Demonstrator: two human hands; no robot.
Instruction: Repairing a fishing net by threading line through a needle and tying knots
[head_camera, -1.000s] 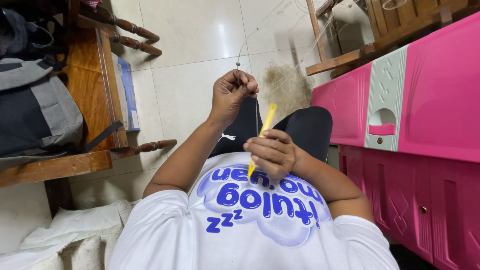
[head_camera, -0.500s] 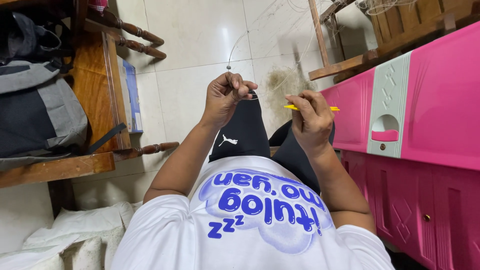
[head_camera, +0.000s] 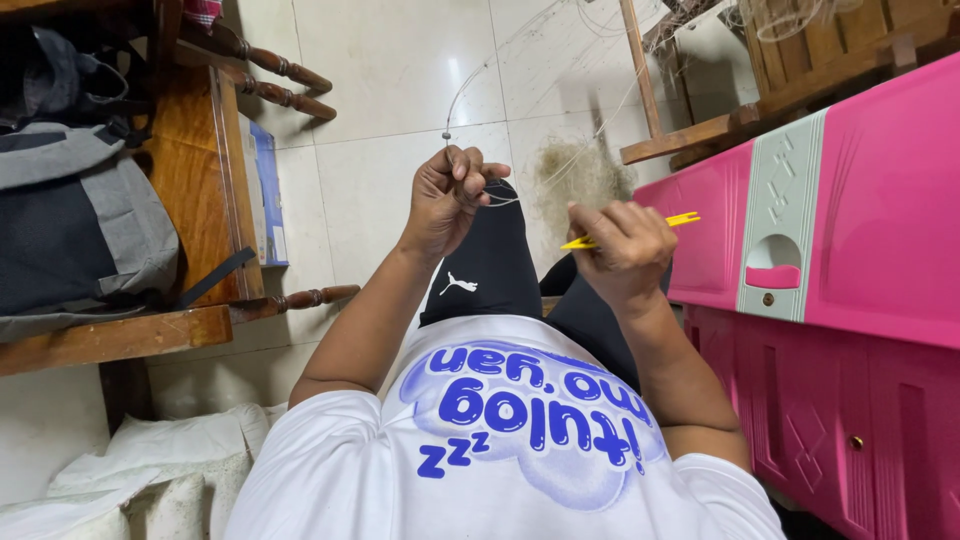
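My left hand (head_camera: 448, 198) is raised above my knees, with its fingers pinched on a thin clear fishing line (head_camera: 470, 85) that arcs up across the tiled floor toward a pile of fine netting (head_camera: 578, 172). My right hand (head_camera: 622, 250) is closed around a slim yellow netting needle (head_camera: 672, 220) whose tip points right, toward the pink cabinet. The hands are about a hand's width apart. I sit in a white printed shirt and black trousers.
A pink plastic cabinet (head_camera: 860, 230) with a grey handle panel stands close on my right. A wooden chair (head_camera: 190, 250) with a grey backpack (head_camera: 80, 220) is on my left. Wooden furniture (head_camera: 700, 135) stands ahead. White cloth (head_camera: 140, 480) lies at lower left.
My right hand rose from my lap up to the right and turned the yellow needle from upright to level. My left hand stayed on the line.
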